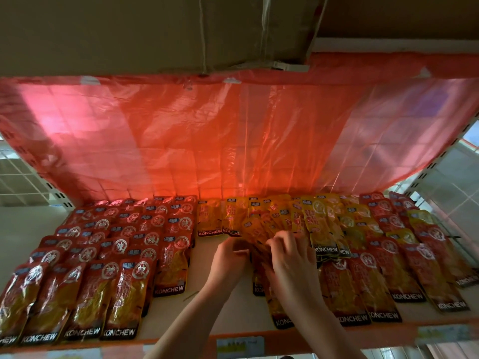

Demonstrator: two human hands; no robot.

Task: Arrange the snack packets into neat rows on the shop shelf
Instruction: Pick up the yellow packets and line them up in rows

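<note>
Both the left hand [229, 257] and right hand [290, 257] are gripping a fanned bunch of yellow packets [261, 229] over the shelf [223, 314].

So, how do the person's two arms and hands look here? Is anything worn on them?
Both forearms come up from the lower edge of the picture and are bare: no sleeves show. The left hand and the right hand wear no gloves. I see no ring, watch or bracelet, though the dim, blurred picture could hide small items.
</note>
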